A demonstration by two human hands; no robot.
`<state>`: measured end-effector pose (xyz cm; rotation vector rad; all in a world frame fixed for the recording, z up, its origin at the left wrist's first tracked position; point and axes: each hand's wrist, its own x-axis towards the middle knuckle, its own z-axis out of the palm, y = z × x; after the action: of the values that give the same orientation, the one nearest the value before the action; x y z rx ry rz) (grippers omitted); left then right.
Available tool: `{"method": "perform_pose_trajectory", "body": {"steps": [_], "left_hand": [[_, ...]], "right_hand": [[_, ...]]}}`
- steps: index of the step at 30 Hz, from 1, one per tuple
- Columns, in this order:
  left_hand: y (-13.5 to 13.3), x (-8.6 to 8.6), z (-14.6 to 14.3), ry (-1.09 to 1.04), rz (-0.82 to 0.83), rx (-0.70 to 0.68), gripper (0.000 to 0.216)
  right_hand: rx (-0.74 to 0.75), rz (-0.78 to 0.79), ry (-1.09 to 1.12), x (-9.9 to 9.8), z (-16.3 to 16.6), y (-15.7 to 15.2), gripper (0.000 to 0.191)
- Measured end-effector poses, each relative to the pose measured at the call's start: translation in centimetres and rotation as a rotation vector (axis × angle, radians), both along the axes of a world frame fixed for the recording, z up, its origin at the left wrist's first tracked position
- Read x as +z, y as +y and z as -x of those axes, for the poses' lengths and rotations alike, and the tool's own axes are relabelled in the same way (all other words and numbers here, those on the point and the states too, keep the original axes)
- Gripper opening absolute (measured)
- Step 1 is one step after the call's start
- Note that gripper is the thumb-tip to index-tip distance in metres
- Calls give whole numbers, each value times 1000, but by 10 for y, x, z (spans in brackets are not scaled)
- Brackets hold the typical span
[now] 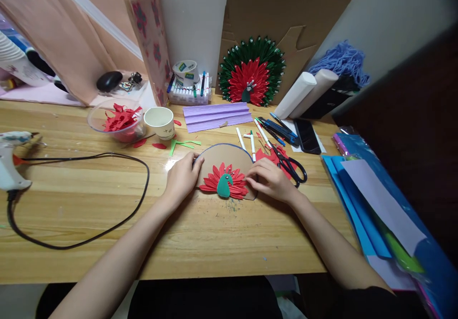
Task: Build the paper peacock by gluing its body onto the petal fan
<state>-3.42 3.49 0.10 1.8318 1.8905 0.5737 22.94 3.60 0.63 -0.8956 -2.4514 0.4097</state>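
Note:
A semicircular cardboard piece [209, 159] with a blue-edged curve lies flat on the table. Red paper petals [238, 190] fan out on it around a green peacock body [223, 186] with a small eye. My left hand [182, 175] grips the cardboard's left edge, thumb on top. At the right side of the fan, my right hand [270, 178] has its fingers bent together against the petal tips; whatever is between them is hidden. Just beyond that hand, black-handled scissors [295, 168] rest over red paper scraps [266, 155].
A glue gun [10, 161] with a looping black cord [147, 185] occupies the left. Behind are a plastic bowl of red pieces [121, 118], a paper cup [160, 123], purple crepe paper [216, 116] and a finished-looking peacock [252, 73]. A phone [307, 136] and coloured sheets [379, 204] lie right.

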Motion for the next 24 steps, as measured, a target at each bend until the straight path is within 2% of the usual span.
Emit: {"method": "perform_pose_trajectory", "body": {"steps": [8,14,17,20,22,24], "left_hand": [[0,-2,1,0,22,12,32],[2,-7,3,-77,15,25,30],[5,-11,6,-239,15,57,27],[8,-15,10,-503,2,126,29],[10,-17,12,-686,-14,174,31],[10,-16,12,-822,-46,216,33]], "right_hand": [[54,19,-10,-4,9,0,10],[-12,33,-16,-3,4,1,11],[-142,34,37,-3,1,3,10],[-400,78,220,-6,-3,6,13],[-549,172,393,-11,-6,8,18],[-573,342,537,-15,-6,10,26]]}}
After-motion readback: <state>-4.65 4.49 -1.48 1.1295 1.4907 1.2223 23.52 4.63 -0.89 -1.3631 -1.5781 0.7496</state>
